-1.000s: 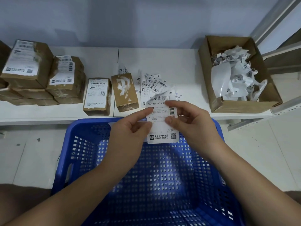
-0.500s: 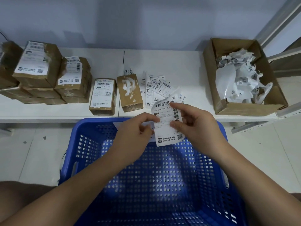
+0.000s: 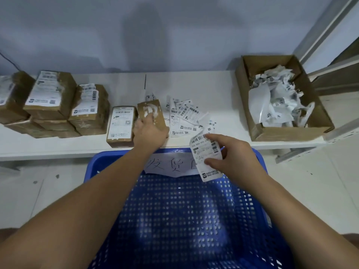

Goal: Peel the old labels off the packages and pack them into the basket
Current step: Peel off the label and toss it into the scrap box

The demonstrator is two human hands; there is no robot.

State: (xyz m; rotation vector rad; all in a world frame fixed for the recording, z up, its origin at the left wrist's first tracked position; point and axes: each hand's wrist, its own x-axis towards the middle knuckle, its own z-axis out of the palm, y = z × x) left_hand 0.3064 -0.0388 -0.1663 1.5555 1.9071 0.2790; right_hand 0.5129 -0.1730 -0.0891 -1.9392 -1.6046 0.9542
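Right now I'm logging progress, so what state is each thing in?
Left hand: on the peeled package, grip unclear.
Right hand: pinches a loose label.
Peeled package: label off, white residue, on the shelf.
Labelled package: label still on.
Stacked packages: labels on.
Basket: no packages inside.
Box: open, holds crumpled labels.

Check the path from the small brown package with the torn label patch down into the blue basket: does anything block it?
Nothing visible blocks it. The left hand rests on the small brown package, and the blue perforated plastic basket sits open directly below the white shelf edge.
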